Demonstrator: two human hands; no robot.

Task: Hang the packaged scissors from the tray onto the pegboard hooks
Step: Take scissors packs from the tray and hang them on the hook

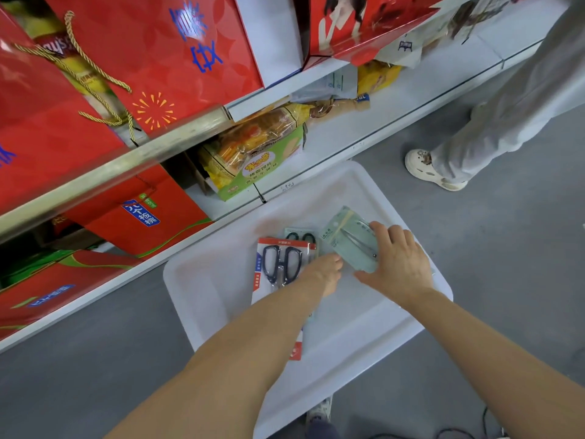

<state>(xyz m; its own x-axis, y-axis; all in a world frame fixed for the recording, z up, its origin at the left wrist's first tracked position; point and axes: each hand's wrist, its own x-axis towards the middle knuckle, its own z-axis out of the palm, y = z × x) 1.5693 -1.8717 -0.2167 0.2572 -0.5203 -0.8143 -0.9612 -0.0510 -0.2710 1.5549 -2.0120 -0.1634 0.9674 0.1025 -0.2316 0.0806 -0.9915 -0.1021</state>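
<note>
1. Here, a white tray [202, 289] sits on the grey floor [95, 359] beside the shelf [364, 134].
2. The right hand [397, 259] has its grip clamped on a pale green scissors pack [349, 240] near the tray's far edge.
3. The left hand [323, 274] rests on the red scissors pack [281, 264] mid-tray; whether its grip is closed, I cannot tell.

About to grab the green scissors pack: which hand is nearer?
Right. The right hand rests on the green scissors pack; the left hand sits beside its near-left corner, over the red pack.
</note>
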